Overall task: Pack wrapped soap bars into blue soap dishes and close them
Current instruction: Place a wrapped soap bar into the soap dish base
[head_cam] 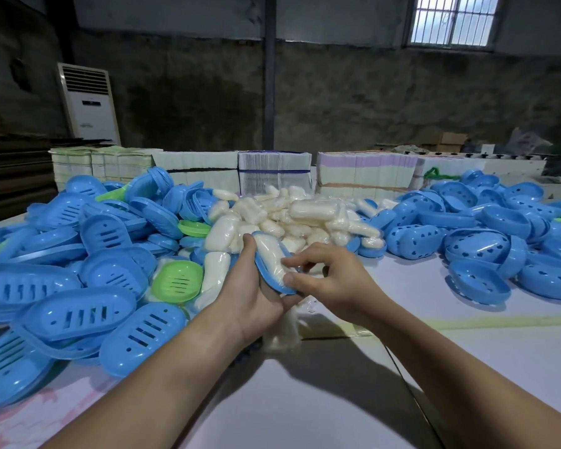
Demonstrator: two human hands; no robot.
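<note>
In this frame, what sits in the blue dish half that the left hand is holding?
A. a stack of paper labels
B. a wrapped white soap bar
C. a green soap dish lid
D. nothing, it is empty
B: the left hand grips the blue dish half from below, and a wrapped white soap bar lies in it while the right hand pinches the bar's clear wrapper.
</note>
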